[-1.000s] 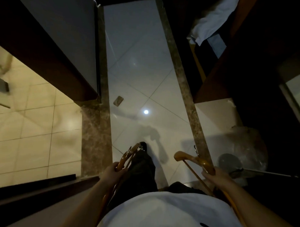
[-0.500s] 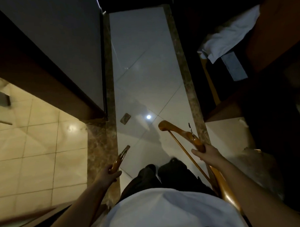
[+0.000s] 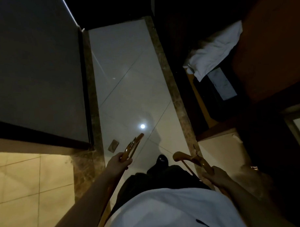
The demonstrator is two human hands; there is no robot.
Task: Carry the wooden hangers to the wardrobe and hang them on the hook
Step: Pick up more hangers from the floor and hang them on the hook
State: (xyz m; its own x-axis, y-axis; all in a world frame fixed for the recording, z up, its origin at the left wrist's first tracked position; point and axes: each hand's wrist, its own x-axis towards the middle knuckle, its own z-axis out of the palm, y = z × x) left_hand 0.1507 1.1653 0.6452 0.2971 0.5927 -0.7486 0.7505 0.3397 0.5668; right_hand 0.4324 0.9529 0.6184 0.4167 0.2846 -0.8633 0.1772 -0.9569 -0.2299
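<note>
Though dimly lit, wooden hangers [image 3: 192, 160] gleam orange-brown.

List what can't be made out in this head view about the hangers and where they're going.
- Left-hand hangers: their count; they overlap edge-on in the left hand and blur.
- Right-hand hangers: lower ends hidden behind the right hand and white shirt.
- Wardrobe hook: not visible; the furniture on the right is too dark.
- Small flat object on the floor: too small to identify.

Wooden hangers [image 3: 191, 160] (brown) held low
</note>
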